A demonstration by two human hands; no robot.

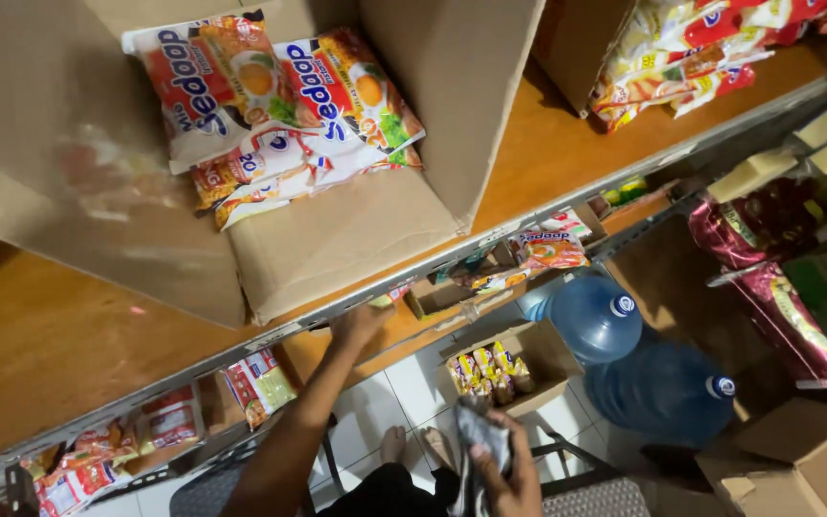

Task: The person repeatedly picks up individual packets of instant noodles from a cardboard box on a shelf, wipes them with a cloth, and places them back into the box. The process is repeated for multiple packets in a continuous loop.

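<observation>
Below the near shelf edge, your left hand reaches under the wooden shelf; whether its fingers are open or closed can't be told. Your right hand is clamped on a dark crumpled packet, held low over the open box of noodle packs on the floor.

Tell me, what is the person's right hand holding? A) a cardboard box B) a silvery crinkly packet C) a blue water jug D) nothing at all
B: the right hand grips a silvery crinkly packet low in the view, while the blue water jugs stand untouched on the floor and the left hand reaches up to the shelf edge.
</observation>
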